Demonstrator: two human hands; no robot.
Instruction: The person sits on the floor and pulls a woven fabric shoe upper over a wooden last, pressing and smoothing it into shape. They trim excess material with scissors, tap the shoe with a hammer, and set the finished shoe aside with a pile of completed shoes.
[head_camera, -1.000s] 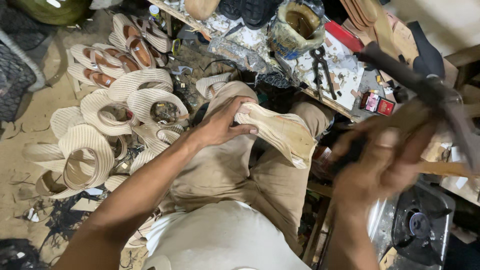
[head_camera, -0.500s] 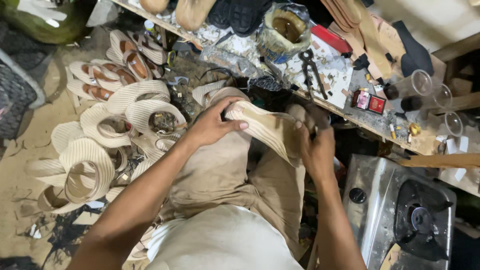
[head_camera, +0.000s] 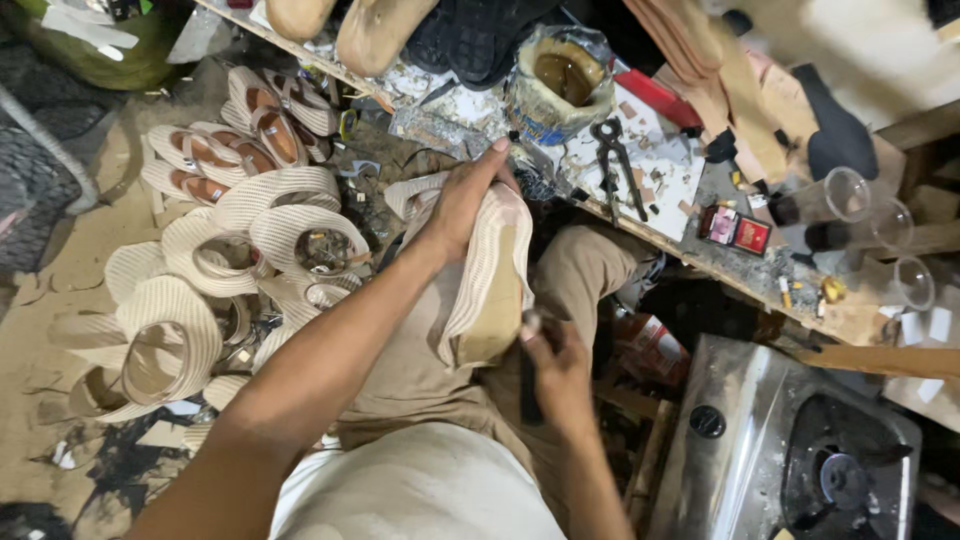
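Since the earlier frame the right hand (head_camera: 560, 365) has dropped from the far edge of the shoe upper (head_camera: 490, 270) to its near end, and the upper has turned so that its tan insole faces right. The left hand (head_camera: 462, 205) has shifted from the upper's flank to its top.

The shoe upper, a cream ribbed piece mounted on a last, rests on the person's lap, just short of the workbench (head_camera: 700, 250). The left hand lies flat on it, fingers extended and closed together, fingertips reaching the toe end. The right hand is closed around a dark tool handle (head_camera: 527, 385), thumb on top; the tool's head touches the upper's near edge.

To the left of the shoe upper, on the floor, lie cream ribbed straps (head_camera: 190, 300) in loops. Beyond the upper, on the workbench, stand a glue pot (head_camera: 560, 85) and black pincers (head_camera: 612, 150). To the right of the upper sits a gas stove (head_camera: 790, 450).
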